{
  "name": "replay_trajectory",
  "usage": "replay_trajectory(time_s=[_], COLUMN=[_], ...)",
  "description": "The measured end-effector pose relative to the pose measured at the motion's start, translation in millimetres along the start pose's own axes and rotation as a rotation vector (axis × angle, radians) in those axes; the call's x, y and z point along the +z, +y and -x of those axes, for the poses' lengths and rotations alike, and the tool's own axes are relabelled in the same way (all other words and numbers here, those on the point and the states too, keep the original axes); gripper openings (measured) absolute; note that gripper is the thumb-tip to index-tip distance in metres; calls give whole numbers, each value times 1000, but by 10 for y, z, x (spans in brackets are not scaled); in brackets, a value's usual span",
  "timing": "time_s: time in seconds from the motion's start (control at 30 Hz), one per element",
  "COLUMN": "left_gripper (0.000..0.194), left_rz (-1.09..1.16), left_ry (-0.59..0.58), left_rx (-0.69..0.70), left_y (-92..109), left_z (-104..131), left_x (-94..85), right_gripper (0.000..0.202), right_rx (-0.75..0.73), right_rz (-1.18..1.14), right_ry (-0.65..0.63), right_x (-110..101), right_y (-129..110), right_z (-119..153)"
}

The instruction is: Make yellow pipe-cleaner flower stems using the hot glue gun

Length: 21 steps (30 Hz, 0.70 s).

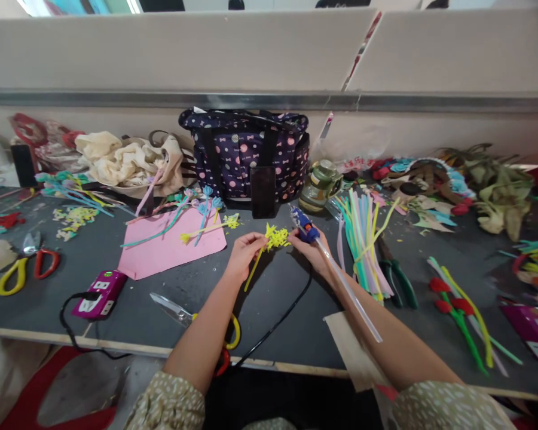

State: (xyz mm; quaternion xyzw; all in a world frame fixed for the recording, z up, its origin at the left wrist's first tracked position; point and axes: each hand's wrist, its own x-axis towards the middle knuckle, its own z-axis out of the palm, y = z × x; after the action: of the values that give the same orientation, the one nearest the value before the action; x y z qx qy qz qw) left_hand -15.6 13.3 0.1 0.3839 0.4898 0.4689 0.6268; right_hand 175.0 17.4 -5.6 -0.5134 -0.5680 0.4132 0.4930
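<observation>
Pinched in my left hand (247, 254) is a yellow stem (253, 273) whose tip meets a small heap of yellow pieces (277, 236) on the dark table. My right hand (311, 246) is wrapped round a blue glue gun (303, 224), with a long clear glue stick (352, 294) trailing from its back over my forearm. The fingertips of my right hand are at the heap's right edge. Scissors with yellow and red handles (234, 332) lie partly hidden under my left forearm. Left of my hands, a pink sheet (170, 248) holds several fuzzy stems and flowers.
A patterned bag (251, 152) stands at the back with a phone (263, 192) before it. Beside it is a green jar (319, 186). Stem bundle (363, 239) and pliers (397, 275) lie right; a purple power strip (101, 292) and other scissors (20, 266) lie left. A black cord crosses the table.
</observation>
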Motion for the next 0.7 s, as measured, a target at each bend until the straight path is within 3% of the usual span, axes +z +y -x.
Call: replay_trajectory(time_s=[0.27,0.7], left_gripper=[18,14], left_rz=[-117,-187], left_ry=[-71,-204], left_rx=[-7,-52], left_y=[29,21], left_z=[30,58], left_x=[65,87], right_gripper=[26,22], right_rx=[60,96], right_rz=[-188,-118], right_ry=[-44,-217], right_x=[-67,-161], right_y=[-76,-74], right_z=[7,-17])
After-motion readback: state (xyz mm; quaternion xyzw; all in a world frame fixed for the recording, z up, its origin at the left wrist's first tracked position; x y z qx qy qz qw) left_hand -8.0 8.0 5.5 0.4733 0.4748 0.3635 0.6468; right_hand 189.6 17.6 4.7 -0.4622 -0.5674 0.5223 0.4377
